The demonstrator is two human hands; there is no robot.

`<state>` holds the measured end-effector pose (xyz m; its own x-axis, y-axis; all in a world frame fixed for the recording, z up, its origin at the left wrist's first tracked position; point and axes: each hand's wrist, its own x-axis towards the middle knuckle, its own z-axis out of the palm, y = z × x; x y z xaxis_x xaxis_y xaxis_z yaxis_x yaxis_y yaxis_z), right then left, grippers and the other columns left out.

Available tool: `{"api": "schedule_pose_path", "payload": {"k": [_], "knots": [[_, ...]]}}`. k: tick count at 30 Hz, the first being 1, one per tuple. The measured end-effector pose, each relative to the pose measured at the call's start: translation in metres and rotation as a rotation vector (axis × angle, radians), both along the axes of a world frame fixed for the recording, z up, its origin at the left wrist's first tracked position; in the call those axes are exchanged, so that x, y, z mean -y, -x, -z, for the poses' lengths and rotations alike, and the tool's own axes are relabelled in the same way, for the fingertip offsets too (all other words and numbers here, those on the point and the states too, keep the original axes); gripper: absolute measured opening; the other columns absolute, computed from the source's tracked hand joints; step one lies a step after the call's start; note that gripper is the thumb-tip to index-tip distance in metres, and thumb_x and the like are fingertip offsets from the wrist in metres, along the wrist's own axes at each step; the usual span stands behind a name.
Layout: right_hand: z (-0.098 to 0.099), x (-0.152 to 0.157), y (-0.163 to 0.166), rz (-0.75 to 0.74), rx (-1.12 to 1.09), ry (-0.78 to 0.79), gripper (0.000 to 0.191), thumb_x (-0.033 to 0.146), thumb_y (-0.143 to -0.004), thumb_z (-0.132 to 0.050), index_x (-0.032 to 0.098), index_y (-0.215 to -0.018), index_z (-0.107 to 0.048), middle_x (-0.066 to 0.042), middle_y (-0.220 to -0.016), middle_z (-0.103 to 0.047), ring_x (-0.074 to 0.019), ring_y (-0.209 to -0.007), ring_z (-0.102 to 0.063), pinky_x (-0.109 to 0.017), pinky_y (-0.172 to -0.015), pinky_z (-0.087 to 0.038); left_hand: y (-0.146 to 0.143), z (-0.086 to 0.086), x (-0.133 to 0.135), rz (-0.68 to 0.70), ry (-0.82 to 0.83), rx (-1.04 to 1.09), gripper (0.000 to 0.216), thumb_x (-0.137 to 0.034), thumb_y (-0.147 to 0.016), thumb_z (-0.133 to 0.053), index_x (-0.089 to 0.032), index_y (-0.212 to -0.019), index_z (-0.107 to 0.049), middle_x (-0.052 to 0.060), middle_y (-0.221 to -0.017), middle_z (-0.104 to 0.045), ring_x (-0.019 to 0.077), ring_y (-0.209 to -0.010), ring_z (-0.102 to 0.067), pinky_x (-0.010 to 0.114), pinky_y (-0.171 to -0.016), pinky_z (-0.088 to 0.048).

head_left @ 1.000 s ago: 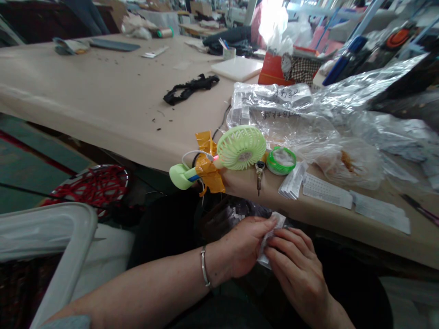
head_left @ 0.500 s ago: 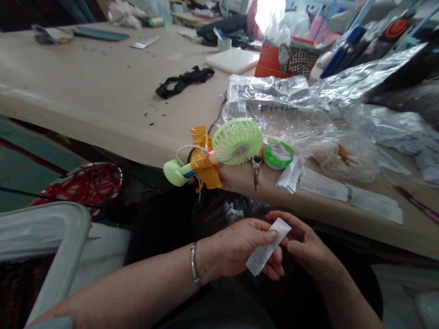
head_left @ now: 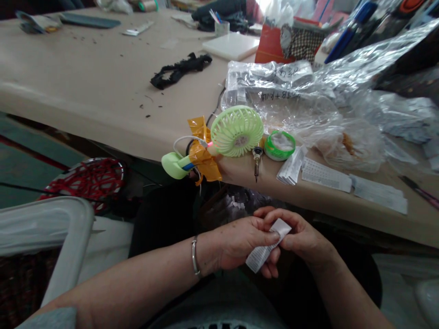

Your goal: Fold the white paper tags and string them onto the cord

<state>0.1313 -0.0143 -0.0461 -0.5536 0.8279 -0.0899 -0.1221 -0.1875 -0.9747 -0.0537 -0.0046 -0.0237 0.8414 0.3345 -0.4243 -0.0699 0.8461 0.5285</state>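
Note:
Both hands meet over my lap, below the table edge. My left hand (head_left: 240, 242), with a thin bangle on the wrist, pinches a small folded white printed label (head_left: 265, 249) between thumb and fingers. My right hand (head_left: 302, 237) grips the same label at its upper end, fingers curled around it. A dark bag or cloth with small white bits (head_left: 236, 205) lies in my lap just above the hands.
On the beige table (head_left: 103, 91): a green mini fan (head_left: 236, 131) taped at the edge with orange tape, a green tape roll (head_left: 280, 145), a small tool (head_left: 256, 160), stacks of white labels (head_left: 325, 176), clear plastic bags (head_left: 291, 100), black fabric (head_left: 180, 71). White chair frame (head_left: 65, 246) at left.
A second ago both hands covered the label low in my lap. They then lifted it so its printed face shows, and my right hand has closed back onto its upper end.

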Motion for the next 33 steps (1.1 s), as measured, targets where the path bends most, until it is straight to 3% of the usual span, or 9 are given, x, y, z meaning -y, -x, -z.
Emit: {"api": "schedule_pose_path", "payload": {"k": [3,6,8,17,24,27,33], "knots": [[-0.006,0.008,0.000,0.193,0.259,-0.215,0.046,0.041,-0.082,-0.066,0.026,-0.125,-0.056,-0.008,-0.118,-0.065,-0.0197,-0.097,-0.067,-0.031,-0.080,-0.057,0.002,0.000,-0.002,-0.058,-0.001,-0.016,0.029,-0.042,-0.076,-0.068,-0.015,-0.076,-0.058,-0.001,-0.060,-0.056,0.0106,-0.048,-0.059,0.021,-0.047,-0.048],[-0.012,0.017,0.002,0.416,0.555,-0.524,0.041,0.031,-0.085,-0.063,0.024,-0.125,-0.057,-0.009,-0.122,-0.062,-0.0210,-0.108,-0.063,-0.032,-0.092,-0.052,0.004,0.000,-0.005,-0.100,-0.006,-0.019,0.033,-0.045,-0.075,-0.069,-0.015,-0.080,-0.058,-0.002,-0.061,-0.057,0.0104,-0.049,-0.060,0.019,-0.047,-0.048],[-0.014,0.022,0.005,0.477,0.689,-0.658,0.039,0.030,-0.085,-0.061,0.024,-0.123,-0.058,-0.009,-0.121,-0.062,-0.0221,-0.111,-0.061,-0.034,-0.094,-0.051,0.005,0.000,-0.006,-0.105,-0.009,-0.024,0.035,-0.047,-0.074,-0.070,-0.015,-0.080,-0.058,-0.001,-0.062,-0.057,0.0103,-0.049,-0.060,0.019,-0.047,-0.048],[-0.015,0.022,0.014,0.463,0.802,-0.785,0.032,0.028,-0.090,-0.054,0.022,-0.121,-0.059,-0.009,-0.114,-0.063,-0.0200,-0.106,-0.063,-0.030,-0.090,-0.052,0.003,-0.001,-0.005,-0.102,-0.013,-0.073,0.029,-0.041,-0.075,-0.069,-0.014,-0.081,-0.058,-0.002,-0.060,-0.057,0.0101,-0.048,-0.059,0.020,-0.046,-0.048],[-0.009,0.024,0.015,0.510,0.730,-0.662,0.036,0.029,-0.088,-0.058,0.024,-0.124,-0.058,-0.007,-0.116,-0.066,-0.0208,-0.106,-0.063,-0.033,-0.093,-0.050,0.006,0.003,-0.005,-0.118,-0.005,-0.064,0.027,-0.040,-0.077,-0.067,-0.015,-0.082,-0.057,-0.002,-0.061,-0.057,0.0098,-0.048,-0.059,0.019,-0.046,-0.047],[-0.006,0.025,0.019,0.578,0.608,-0.440,0.035,0.032,-0.086,-0.061,0.026,-0.120,-0.059,-0.005,-0.109,-0.068,-0.0190,-0.097,-0.066,-0.030,-0.085,-0.053,0.007,0.002,-0.005,-0.139,-0.007,-0.041,0.032,-0.044,-0.075,-0.068,-0.015,-0.082,-0.056,-0.003,-0.061,-0.057,0.0095,-0.048,-0.059,0.019,-0.046,-0.046],[-0.003,0.022,0.033,0.667,0.286,0.002,0.016,0.036,-0.081,-0.068,0.022,-0.088,-0.064,0.002,-0.073,-0.066,-0.0111,-0.063,-0.062,-0.020,-0.060,-0.051,0.005,0.001,-0.004,-0.220,-0.098,-0.094,0.032,-0.045,-0.076,-0.065,-0.015,-0.078,-0.056,-0.003,-0.059,-0.054,0.0079,-0.048,-0.055,0.019,-0.048,-0.044]]}}
